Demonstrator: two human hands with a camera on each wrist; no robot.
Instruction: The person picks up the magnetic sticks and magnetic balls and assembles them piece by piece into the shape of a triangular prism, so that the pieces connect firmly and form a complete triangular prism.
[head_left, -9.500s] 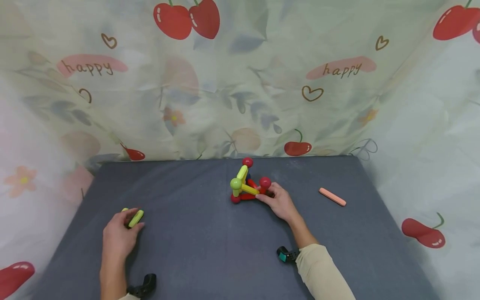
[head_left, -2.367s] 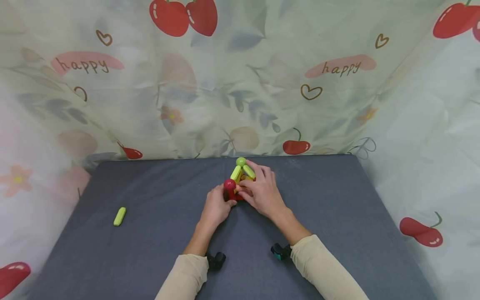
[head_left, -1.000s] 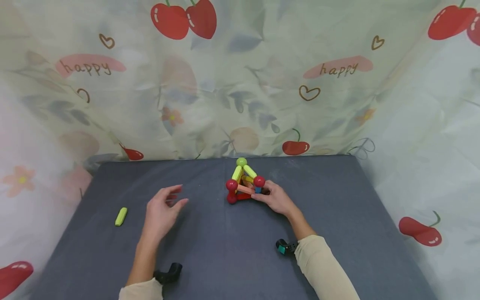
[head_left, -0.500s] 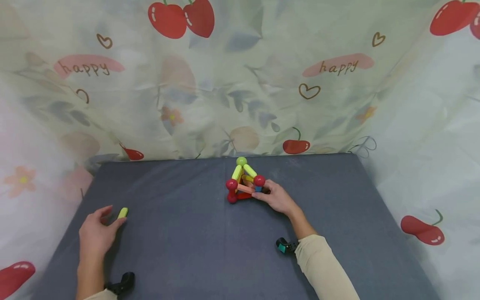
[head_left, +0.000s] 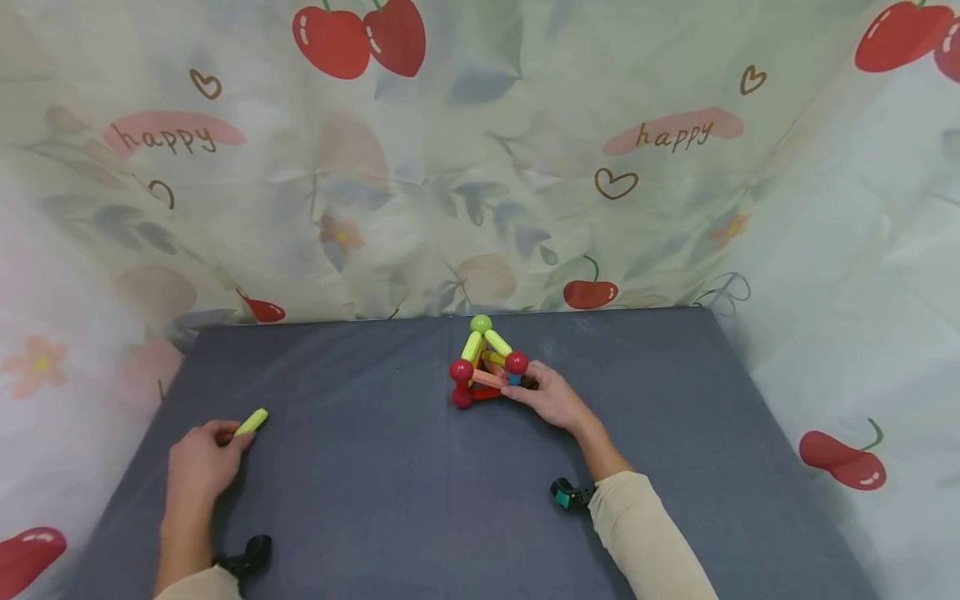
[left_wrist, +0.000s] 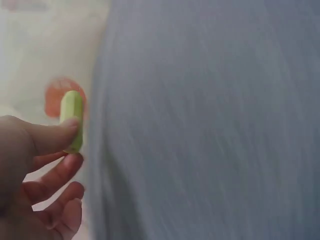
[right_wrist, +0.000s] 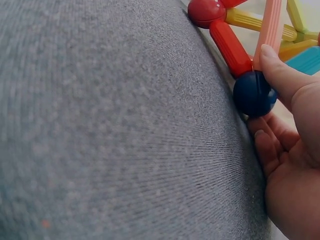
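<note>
In the head view my left hand (head_left: pixel 201 467) pinches a light green magnetic stick (head_left: pixel 252 421) between thumb and fingers. The left wrist view shows that stick (left_wrist: pixel 72 117) upright under the thumb, the other fingers curled below. Near the back middle of the table is a magnetic ball-and-stick frame (head_left: pixel 489 379), topped by a green ball (head_left: pixel 481 324) with red balls lower down. My right hand (head_left: pixel 553 400) holds its right corner. Close up in the right wrist view, the thumb presses a pink stick (right_wrist: pixel 270 30) and fingertips touch a dark blue ball (right_wrist: pixel 254 93).
A dark grey cloth (head_left: pixel 390 483) covers the table. Patterned curtains (head_left: pixel 450 167) rise behind it and along both sides. Each wrist wears a black camera, one at the left wrist (head_left: pixel 251 557) and one at the right (head_left: pixel 572 493).
The pink stick, earlier on the table at right, is now in the frame. My left hand left the frame, moved left and took the green stick. My right hand stayed at the corner lately.
</note>
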